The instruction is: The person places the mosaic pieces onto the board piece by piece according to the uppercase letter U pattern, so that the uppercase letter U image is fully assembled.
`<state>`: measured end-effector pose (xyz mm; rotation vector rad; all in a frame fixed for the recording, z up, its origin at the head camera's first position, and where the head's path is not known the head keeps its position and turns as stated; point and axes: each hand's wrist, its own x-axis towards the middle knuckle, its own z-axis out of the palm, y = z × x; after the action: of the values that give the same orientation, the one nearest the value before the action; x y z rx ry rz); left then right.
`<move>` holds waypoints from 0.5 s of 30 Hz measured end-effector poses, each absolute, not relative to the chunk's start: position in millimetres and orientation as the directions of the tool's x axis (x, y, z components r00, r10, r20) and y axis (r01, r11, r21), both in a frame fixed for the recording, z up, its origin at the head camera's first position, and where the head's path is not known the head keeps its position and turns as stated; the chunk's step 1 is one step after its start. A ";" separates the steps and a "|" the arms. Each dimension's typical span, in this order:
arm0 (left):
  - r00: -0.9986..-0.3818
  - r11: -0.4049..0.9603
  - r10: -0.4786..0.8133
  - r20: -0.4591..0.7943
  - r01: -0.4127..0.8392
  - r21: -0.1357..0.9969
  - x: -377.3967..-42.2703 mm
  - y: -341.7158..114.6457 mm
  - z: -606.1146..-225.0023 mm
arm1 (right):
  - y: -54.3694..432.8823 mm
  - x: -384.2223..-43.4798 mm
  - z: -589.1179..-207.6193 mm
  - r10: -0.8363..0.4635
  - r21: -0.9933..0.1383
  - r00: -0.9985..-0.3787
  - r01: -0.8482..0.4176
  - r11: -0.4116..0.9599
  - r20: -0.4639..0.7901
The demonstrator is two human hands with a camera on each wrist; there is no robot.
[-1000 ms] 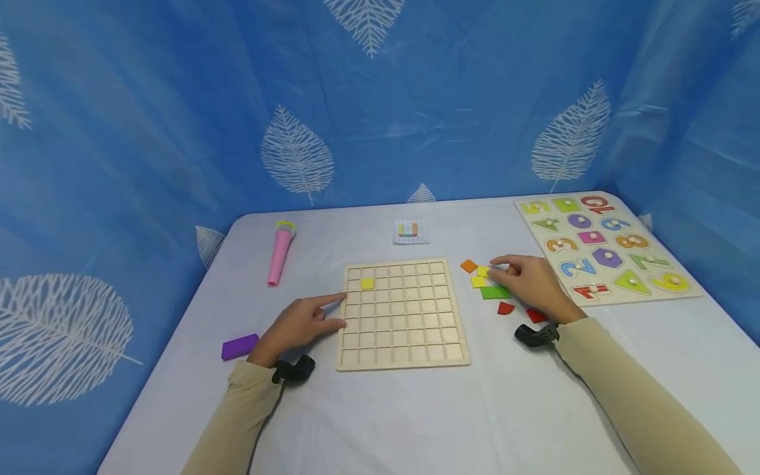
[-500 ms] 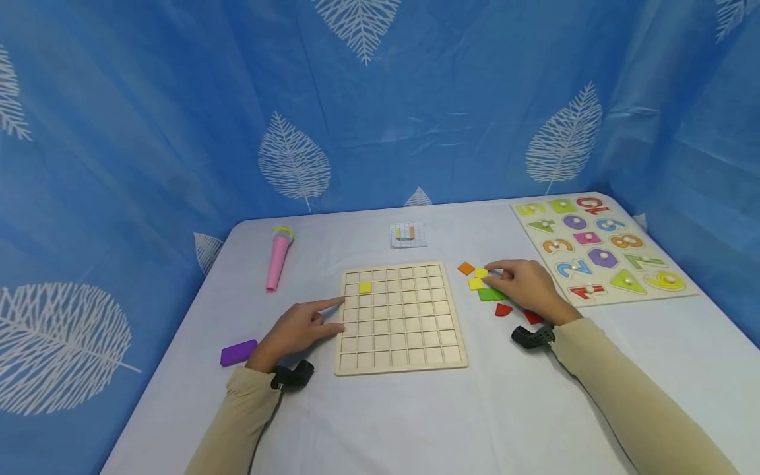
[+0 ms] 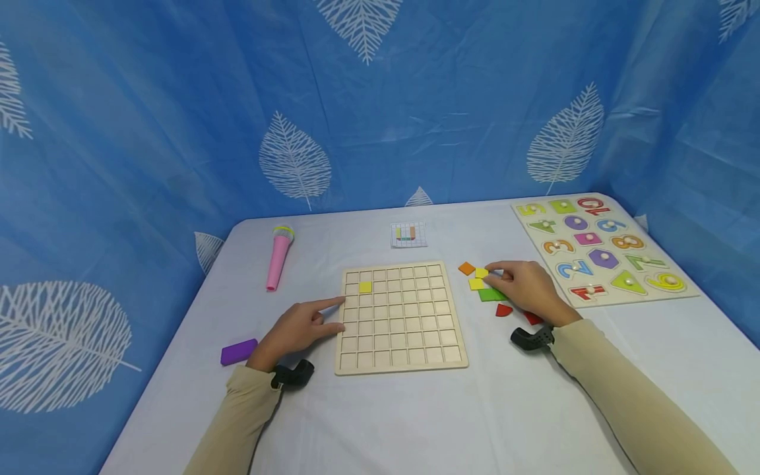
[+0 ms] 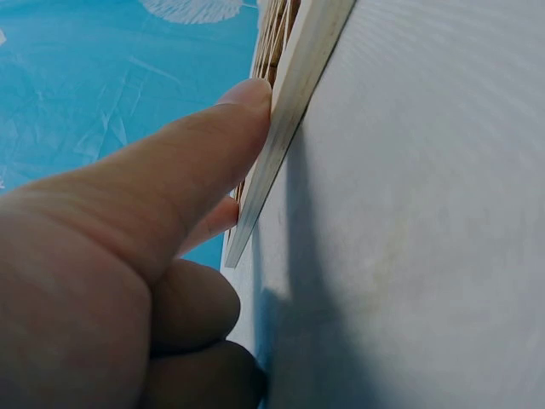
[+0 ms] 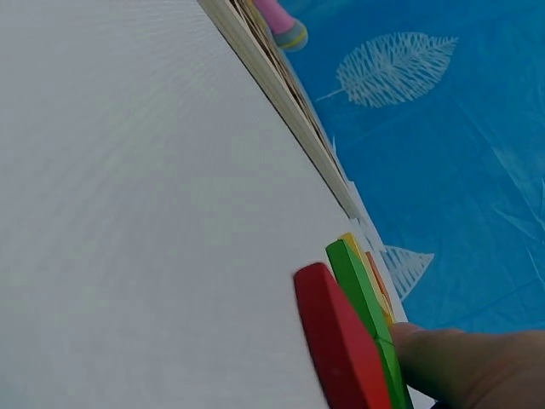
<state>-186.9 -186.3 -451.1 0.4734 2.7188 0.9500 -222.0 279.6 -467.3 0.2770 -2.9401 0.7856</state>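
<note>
A wooden grid board (image 3: 404, 366) lies mid-table with a yellow square tile (image 3: 365, 287) in one of its upper-left cells. My left hand (image 3: 299, 326) touches the board's left edge with index finger and thumb spread apart; the left wrist view shows the thumb (image 4: 204, 136) against the rim, other fingers folded below. To the right of the board, my right hand (image 3: 525, 284) pinches a loose yellow square tile (image 3: 481, 272) at its right side. Around it lie another yellow tile (image 3: 476, 284), an orange tile (image 3: 466, 268), green tiles (image 3: 491, 295) and red quarter-round pieces (image 3: 503, 310).
Behind the board lies a small card (image 3: 408, 235) with a coloured pattern on a grid. A number-and-shape puzzle board (image 3: 602, 254) fills the back right. On the left are a pink toy microphone (image 3: 278, 260) and a purple block (image 3: 239, 352). A blue curtain (image 3: 445, 119) surrounds the table.
The head view has shifted slightly. Both hands stay almost still, the left at the board's edge and the right at the yellow tile.
</note>
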 end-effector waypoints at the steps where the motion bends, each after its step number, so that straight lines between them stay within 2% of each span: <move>1: -0.923 0.738 0.372 -0.103 0.226 0.636 -187.1 -185.5 -451.5 | 280.6 -221.4 -466.7 -0.153 -0.486 -0.981 -0.193 0.852 0.123; 10: -0.912 0.732 0.398 -0.101 0.250 0.634 -190.3 -181.2 -454.7 | 283.1 -216.3 -457.3 -0.128 -0.525 -0.985 -0.169 0.834 0.113; 15: -0.921 0.747 0.375 -0.106 0.233 0.623 -187.9 -184.6 -451.6 | 267.5 -217.2 -453.9 -0.169 -0.531 -0.972 -0.231 0.815 0.163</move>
<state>-187.9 -184.6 -451.6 0.4802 2.7226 0.9262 -217.2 267.5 -453.9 0.3199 -2.8894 0.8660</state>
